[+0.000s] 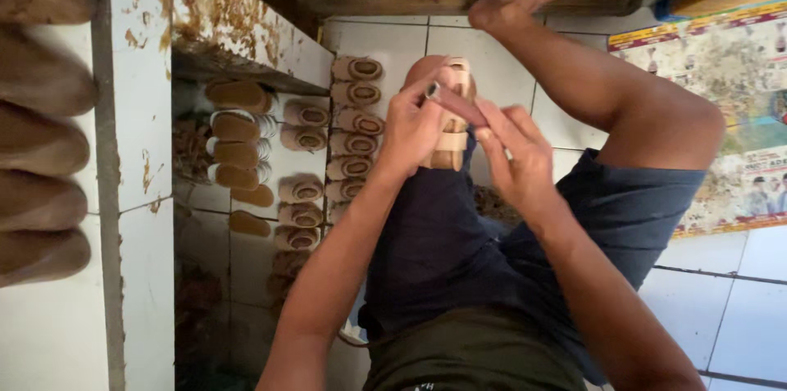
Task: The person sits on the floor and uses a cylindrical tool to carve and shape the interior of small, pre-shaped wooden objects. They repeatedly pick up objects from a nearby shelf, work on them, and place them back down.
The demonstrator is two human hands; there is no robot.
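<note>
Left hand: our left hand (410,133) is closed around a tan strapped sandal (449,116), pinning it over our lap.
Right hand: our right hand (516,157) grips a slim reddish tool (455,102) with a metal tip, laid against the sandal's top.
Sandal: it sits between both hands, above our dark shorts (525,227).
Floor: rows of finished sandals (348,141) lie on white tiles (721,309), left of our hands.
Shelf: brown soles (41,145) line the far left.
</note>
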